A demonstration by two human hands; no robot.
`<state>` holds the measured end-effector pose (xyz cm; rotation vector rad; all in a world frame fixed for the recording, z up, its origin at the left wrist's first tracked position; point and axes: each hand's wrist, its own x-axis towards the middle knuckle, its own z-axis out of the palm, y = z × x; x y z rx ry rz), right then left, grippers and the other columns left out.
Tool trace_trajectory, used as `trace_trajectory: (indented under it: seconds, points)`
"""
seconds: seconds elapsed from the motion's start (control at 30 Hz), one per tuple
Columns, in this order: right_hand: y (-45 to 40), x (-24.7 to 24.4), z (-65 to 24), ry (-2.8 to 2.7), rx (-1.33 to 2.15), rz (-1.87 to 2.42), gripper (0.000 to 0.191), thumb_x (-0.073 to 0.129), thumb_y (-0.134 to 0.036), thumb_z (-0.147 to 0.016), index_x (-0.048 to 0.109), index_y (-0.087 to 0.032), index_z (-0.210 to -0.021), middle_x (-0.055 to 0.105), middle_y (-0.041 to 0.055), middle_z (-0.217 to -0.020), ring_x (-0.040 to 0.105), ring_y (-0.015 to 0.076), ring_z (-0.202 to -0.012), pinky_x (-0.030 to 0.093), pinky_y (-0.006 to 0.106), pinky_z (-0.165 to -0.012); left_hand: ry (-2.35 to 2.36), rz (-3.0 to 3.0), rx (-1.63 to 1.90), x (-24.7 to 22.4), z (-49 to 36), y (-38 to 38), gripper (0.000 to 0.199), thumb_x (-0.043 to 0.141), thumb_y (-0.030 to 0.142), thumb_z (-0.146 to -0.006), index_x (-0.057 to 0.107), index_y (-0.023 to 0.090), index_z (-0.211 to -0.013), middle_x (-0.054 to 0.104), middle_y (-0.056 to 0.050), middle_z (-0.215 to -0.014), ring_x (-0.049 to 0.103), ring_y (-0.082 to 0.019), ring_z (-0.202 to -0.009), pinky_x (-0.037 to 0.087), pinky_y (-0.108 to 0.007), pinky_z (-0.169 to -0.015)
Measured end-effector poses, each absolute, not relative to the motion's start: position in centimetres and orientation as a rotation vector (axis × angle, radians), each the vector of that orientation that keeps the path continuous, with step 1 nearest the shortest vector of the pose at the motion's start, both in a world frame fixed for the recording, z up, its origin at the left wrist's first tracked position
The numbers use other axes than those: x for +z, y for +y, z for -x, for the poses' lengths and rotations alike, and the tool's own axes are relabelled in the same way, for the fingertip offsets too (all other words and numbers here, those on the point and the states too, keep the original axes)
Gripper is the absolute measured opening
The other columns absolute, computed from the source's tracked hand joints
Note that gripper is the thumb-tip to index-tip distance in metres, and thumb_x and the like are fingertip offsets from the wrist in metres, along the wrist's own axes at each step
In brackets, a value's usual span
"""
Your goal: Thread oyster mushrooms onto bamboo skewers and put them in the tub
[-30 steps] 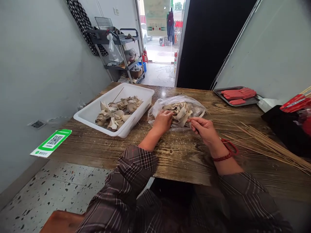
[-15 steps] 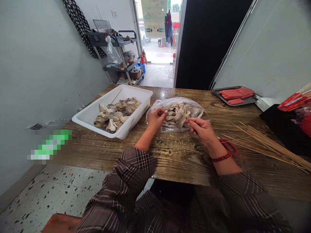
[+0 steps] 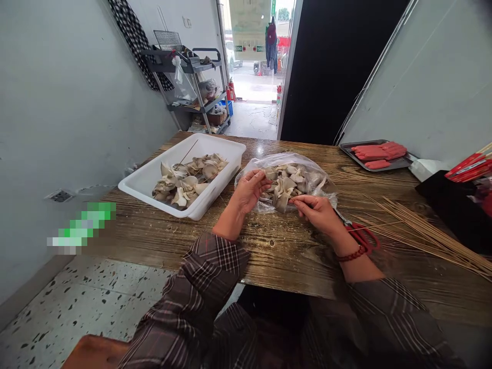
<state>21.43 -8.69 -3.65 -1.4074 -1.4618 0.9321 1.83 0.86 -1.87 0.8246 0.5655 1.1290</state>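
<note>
My right hand [image 3: 314,211] pinches the end of a thin wooden skewer, with greyish oyster mushroom pieces [image 3: 283,190] threaded on it. At the mushrooms' left side, my left hand [image 3: 248,193] has its fingers curled round the edge of an oyster mushroom; its fingertips partly hide it. Beneath and behind both hands lies a clear plastic bag [image 3: 303,160] with more mushrooms in it. Red-handled scissors [image 3: 363,236] lie beside my right wrist, partly covered by it.
A white plastic tub [image 3: 132,190] with mushrooms and skewers stands on the wooden table [image 3: 265,261] at left. Loose bamboo skewers [image 3: 426,228] lie at right. Behind them are a dark tray [image 3: 348,148] of pink-red meat sticks and a black holder [image 3: 442,200] with red-wrapped sticks.
My left hand has turned and its fingers have loosened a little from a tight pinch. The skewered mushrooms and my right hand have shifted slightly, showing more of the scissors.
</note>
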Motion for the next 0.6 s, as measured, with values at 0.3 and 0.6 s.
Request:
trace_trajectory:
  seconds: [0.3,0.6]
  points:
    - [-8.83,-3.26,-21.26,-1.558,0.846,1.406,0.043,0.059,-0.052,-0.082,0.078,-0.014,-0.092,0.058,0.0006,-0.052,0.043,0.0106,-0.046,0.03,0.024,-0.045,0.715,-0.788,1.229,-1.87,-1.91,0.85,0.022,0.08,0.013,-0.069,0.06,0.012,-0.078,0.064,0.002,-0.071,0.065,-0.008,-0.063,0.056,-0.022,-0.069]
    - [-8.8,-3.93,-21.32,-1.521,0.797,1.431,0.041,0.059,-0.048,-0.083,0.077,-0.014,-0.096,0.059,0.0002,-0.054,0.043,0.0104,-0.046,0.032,0.024,-0.046,0.704,-0.767,1.104,-1.87,-2.15,0.29,0.025,0.079,0.019,-0.072,0.055,0.014,-0.078,0.07,-0.002,-0.073,0.072,-0.016,-0.074,0.055,-0.024,-0.068]
